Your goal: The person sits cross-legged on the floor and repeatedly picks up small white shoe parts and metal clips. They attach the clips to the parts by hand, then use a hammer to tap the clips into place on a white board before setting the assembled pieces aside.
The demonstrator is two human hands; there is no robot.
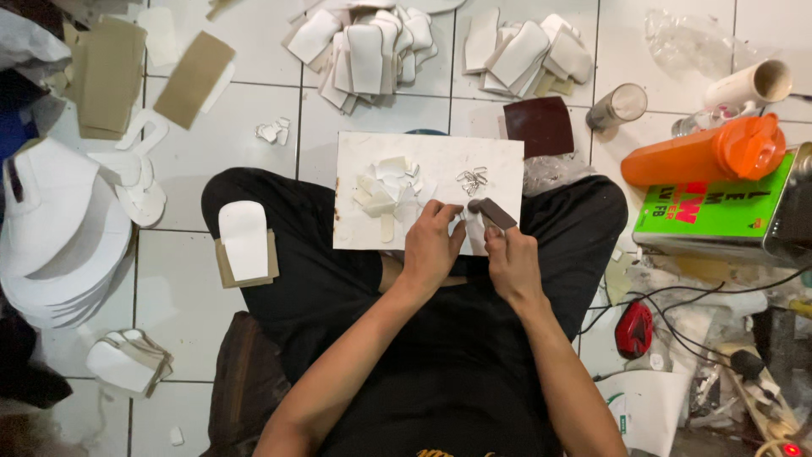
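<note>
A white board [372, 152] rests on my crossed legs. On it lie a heap of small white scraps [387, 190] and a few metal clips [472, 178]. My left hand [431, 245] presses a small white piece [470, 227] at the board's near edge. My right hand [510, 258] grips a dark, flat-headed tool [492, 212] whose head sits on that piece, right beside the left fingers.
White cut shapes are piled at the back [364, 51] [524, 51], with stacked white pieces left [59, 245]. At the right stand an orange bottle [706, 152], a green tin [719, 211], cups [617, 106], cables and a red device [634, 330]. A white piece on brown card [245, 245] lies beside my knee.
</note>
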